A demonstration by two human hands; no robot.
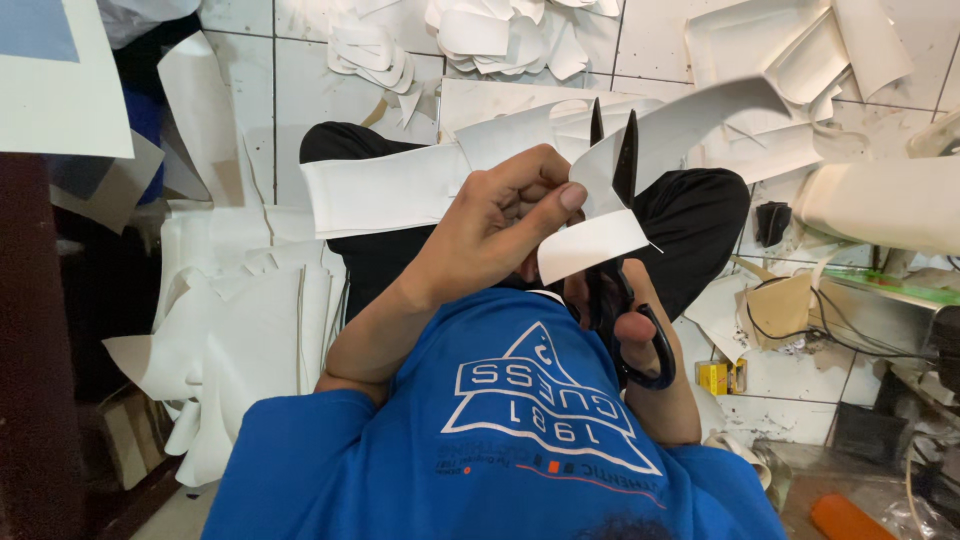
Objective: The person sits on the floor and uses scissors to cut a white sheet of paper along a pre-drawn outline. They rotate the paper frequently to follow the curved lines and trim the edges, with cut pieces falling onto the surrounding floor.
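Observation:
My left hand (pixel 495 230) pinches a long white strip of sheet material (pixel 385 190) that stretches across my lap, thumb and fingers on it near the cut. My right hand (pixel 632 325) grips black-handled scissors (pixel 622 180), blades open and pointing up, cutting into the strip. A cut flap of the strip (pixel 590 245) hangs down in front of the scissors. The strip's far end (pixel 700 115) curves up to the right. My right hand is partly hidden behind the flap.
White offcuts (pixel 240 330) pile up on the tiled floor at left and along the top (pixel 500 35). A white machine part (pixel 880 200) and cables sit at right. A small yellow box (pixel 718 376) and an orange object (pixel 845 518) lie lower right.

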